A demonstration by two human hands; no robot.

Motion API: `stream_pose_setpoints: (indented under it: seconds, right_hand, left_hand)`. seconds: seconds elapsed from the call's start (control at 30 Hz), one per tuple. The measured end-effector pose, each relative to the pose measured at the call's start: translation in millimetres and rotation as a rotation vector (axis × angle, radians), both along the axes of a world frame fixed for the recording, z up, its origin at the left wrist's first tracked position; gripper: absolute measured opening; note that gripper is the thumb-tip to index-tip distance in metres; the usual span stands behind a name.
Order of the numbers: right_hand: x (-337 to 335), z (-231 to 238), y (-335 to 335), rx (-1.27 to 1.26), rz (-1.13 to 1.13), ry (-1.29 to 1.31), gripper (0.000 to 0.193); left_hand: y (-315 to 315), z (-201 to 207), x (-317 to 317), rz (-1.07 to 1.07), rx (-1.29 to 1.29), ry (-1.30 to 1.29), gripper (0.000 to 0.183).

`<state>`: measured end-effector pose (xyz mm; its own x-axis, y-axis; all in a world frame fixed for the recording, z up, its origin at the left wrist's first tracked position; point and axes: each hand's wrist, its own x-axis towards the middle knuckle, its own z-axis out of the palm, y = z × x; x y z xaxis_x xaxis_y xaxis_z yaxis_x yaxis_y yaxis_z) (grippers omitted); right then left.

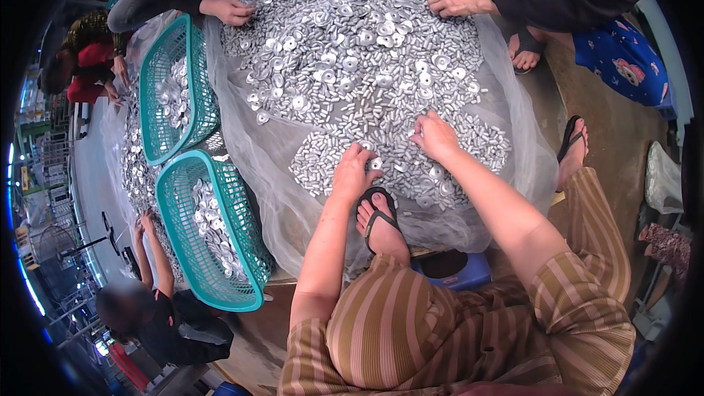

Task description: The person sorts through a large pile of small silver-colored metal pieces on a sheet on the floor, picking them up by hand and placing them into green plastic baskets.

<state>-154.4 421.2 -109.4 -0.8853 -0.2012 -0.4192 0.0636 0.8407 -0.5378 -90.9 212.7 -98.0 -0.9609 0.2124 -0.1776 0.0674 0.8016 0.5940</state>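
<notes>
A wide heap of small silver metal cylinders (323, 165) lies in front of me, with round metal discs (299, 101) that have a centre hole scattered over it. My left hand (352, 174) is low over the near part of the heap, its thumb and fingers closed about a silver disc (376, 163). To its right, my right hand (436, 136) reaches into the pieces with thumb and fingertips drawn together. Whatever sits between those fingertips is too small to make out.
Translucent sheeting (253, 169) lies under the heap. Two teal plastic baskets (209, 231) holding silver discs stand at left. Across the heap, other people's hands (458, 2) touch the pieces. My sandalled foot (383, 227) rests by the near edge, close to a blue stool (458, 270).
</notes>
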Motion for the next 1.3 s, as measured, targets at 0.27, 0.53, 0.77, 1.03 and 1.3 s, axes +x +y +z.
stream_pose_setpoints:
  seconds: [0.27, 0.53, 0.77, 1.03, 1.3]
  right_hand:
    - [-3.8, 8.4, 6.9, 0.021, 0.049, -0.005, 0.029]
    - [-10.8, -1.7, 16.7, -0.044, 0.068, 0.035, 0.026]
    - [-31.1, -1.5, 60.7, -0.951, -0.688, -0.406, 0.011]
    - [-13.4, -6.6, 24.5, -0.089, -0.194, -0.056, 0.024]
    - [0.1, 2.0, 7.3, 0.254, 0.122, 0.012, 0.033]
  left_hand:
    - [-12.8, -7.0, -19.4, 0.202, 0.080, 0.056, 0.024]
    - [-15.3, -25.1, -25.7, 0.152, 0.016, 0.036, 0.026]
    - [-32.8, -6.2, -25.7, 0.662, 1.404, -0.474, 0.022]
    - [25.7, -22.8, -31.2, 0.137, 0.398, -0.089, 0.019]
    - [24.2, -13.7, -33.0, 0.002, -0.275, -0.014, 0.042]
